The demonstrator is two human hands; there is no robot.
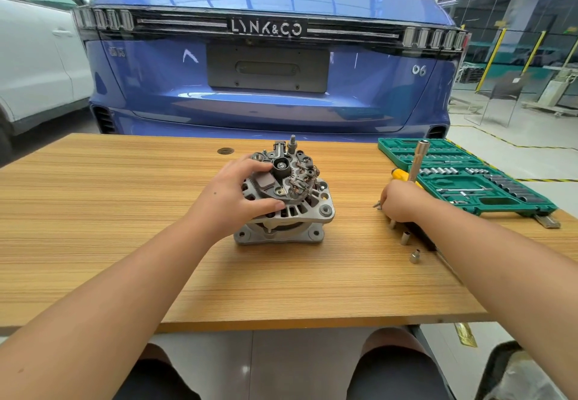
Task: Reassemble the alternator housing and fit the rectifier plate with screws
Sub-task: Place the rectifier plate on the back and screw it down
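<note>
Fastening stage, by the look of it: alternator (283,194) standing mid-worktop (125,212), housing halves already stacked, rectifier plate (297,174) seated on top. Left hand (233,191) draped over the near-left of the alternator, fingers spread and pressing flat on the plate and housing rim, steadying rather than gripping. Right hand (402,202) down on the worktop well to the right of the alternator, fingers curled toward a small cluster of screws (377,205); whether anything is pinched cannot be told. Silver nut driver (417,160) with yellow handle angled up from behind that hand, seemingly resting, not clearly held.

Next move, judged: lift one screw, carry it left to the alternator, drop it into a plate hole, then fetch the driver; left hand to hold the alternator square against the twist.

Count: one alternator; one driver; three loose sockets (405,238) right of the alternator, near the right forearm; one green socket case (463,174) further right, open; screws too small to number; two cars behind.
</note>
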